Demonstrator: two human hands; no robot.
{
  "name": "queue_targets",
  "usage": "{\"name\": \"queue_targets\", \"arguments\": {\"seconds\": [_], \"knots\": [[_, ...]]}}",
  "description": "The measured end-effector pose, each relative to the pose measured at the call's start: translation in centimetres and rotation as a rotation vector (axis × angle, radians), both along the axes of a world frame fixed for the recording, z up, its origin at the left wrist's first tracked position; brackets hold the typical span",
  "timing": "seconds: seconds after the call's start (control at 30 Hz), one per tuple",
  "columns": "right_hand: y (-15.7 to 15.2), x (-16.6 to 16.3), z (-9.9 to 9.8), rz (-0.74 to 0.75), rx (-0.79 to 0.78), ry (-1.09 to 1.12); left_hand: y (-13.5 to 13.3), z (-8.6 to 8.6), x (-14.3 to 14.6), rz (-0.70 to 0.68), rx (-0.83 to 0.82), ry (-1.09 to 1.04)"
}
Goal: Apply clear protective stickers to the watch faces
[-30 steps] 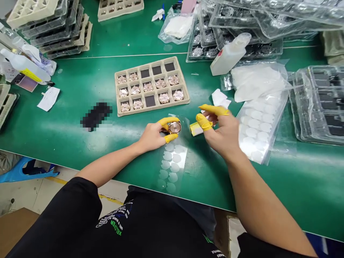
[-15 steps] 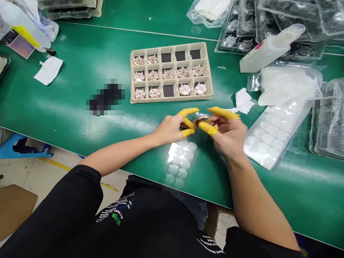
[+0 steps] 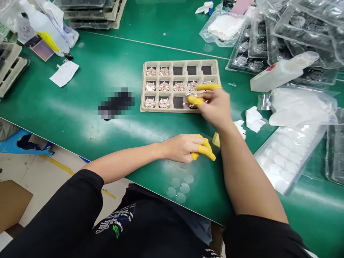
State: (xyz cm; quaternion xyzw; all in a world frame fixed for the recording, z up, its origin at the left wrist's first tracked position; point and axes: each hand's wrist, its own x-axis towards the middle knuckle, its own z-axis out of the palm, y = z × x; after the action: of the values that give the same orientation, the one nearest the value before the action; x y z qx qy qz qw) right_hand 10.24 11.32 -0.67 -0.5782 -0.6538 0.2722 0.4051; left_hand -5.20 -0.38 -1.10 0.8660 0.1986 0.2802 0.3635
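My right hand point(image 3: 215, 104), with yellow finger cots, is over the front right part of the tan tray point(image 3: 177, 110). Its thumb and fingers pinch a watch head point(image 3: 188, 98), slightly blurred, beside the vacant third compartment of the front row. Rose-gold watch heads point(image 3: 164, 86) without straps sit in other compartments; my right hand covers some at the right. My left hand point(image 3: 185, 147), also in yellow cots, hovers low over the green table, fingers loosely stretched to the right with nothing seen in them. Clear round stickers point(image 3: 185, 188) lie nearer my body.
At the right are a bagged sheet of round white stickers point(image 3: 285, 157), paper scraps point(image 3: 254, 119), a white bottle point(image 3: 276, 75) and stacked clear trays point(image 3: 295, 25). A yellow block point(image 3: 216, 139) is beside my right forearm. A pixelated dark object point(image 3: 115, 104) lies left of the tray.
My hands have parted. The right one has moved up to the tray with the watch head; the left has dropped slightly, its fingers now pointing down and right. The view has shifted.
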Motion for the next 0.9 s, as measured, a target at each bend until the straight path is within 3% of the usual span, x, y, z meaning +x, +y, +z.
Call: {"name": "queue_targets", "arguments": {"seconds": [0.13, 0.27, 0.43, 0.53, 0.67, 0.77, 0.9], "knots": [[1.0, -1.6, 0.9, 0.164, -0.008, -0.335, -0.2, 0.4, -0.1, 0.041, -0.025, 0.073], [1.1, -0.9, 0.8, 0.267, 0.160, -0.447, -0.4, 0.4, -0.1, 0.207, -0.137, 0.058], [1.4, -1.3, 1.9, 0.318, 0.169, -0.627, -0.5, 0.6, 0.0, 0.257, -0.238, -0.016], [1.2, -3.0, 3.3, 0.357, 0.214, -0.617, -0.5, 0.8, 0.0, 0.250, -0.256, -0.015], [0.2, -5.9, 4.6, 0.489, 0.073, -0.697, -0.5, 0.7, 0.0, 0.240, -0.240, -0.007], [-0.4, -7.0, 4.7, 0.466, -0.011, -0.735, -0.5, 0.4, 0.0, 0.240, -0.230, -0.001], [-0.2, -7.1, 3.5, 0.477, -0.020, -0.522, -0.4, 0.1, -0.1, 0.254, -0.220, 0.004]]}}
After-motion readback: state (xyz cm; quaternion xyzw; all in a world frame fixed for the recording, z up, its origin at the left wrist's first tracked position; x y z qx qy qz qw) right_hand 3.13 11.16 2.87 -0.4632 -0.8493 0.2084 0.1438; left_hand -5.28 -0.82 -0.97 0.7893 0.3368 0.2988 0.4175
